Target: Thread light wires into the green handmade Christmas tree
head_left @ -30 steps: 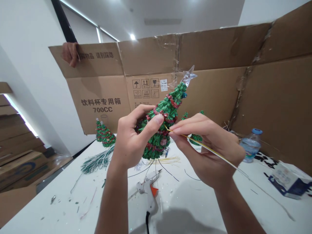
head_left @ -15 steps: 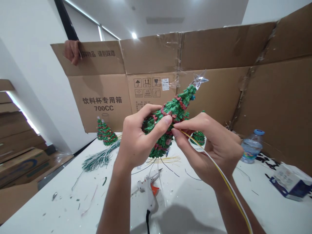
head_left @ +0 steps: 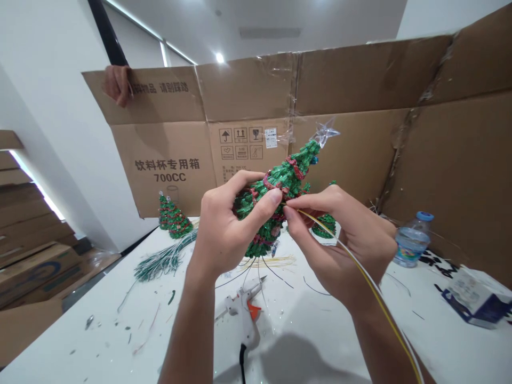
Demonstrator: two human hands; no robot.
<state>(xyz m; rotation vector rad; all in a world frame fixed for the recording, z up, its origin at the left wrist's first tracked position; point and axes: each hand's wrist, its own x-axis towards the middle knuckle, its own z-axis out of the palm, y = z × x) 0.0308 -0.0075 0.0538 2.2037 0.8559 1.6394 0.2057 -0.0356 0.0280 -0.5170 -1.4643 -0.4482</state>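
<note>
A: Main thing?
B: A tinsel tree [head_left: 280,186], small, with green glittery tiers and a red garland wound round it. There's a clear plastic star [head_left: 325,130] on top and a blue bead just under it. It's tilted, tip up and to the right.
A: Where is it?
B: In the air above the desk [head_left: 100,341], in front of the cardboard wall [head_left: 360,80]. Thin wires hang from its base.
A: Left?
B: The left hand [head_left: 224,234] wraps the lower half, fingers [head_left: 262,205] clamped on the tree.
A: Right?
B: The right hand [head_left: 348,240] has thumb and forefinger together, pinched on the end of a yellow-white wire [head_left: 370,290] right at the tree's middle. The wire runs down past the wrist and out of frame.
A: Rest?
B: A glue gun [head_left: 244,314] lies on the desk below the hands. A green wire bundle [head_left: 162,261] is on the left-hand side with more small trees [head_left: 172,218] behind it, and a water bottle [head_left: 412,244] is opposite. Another person's hand [head_left: 118,85] grips the cardboard's top edge.
</note>
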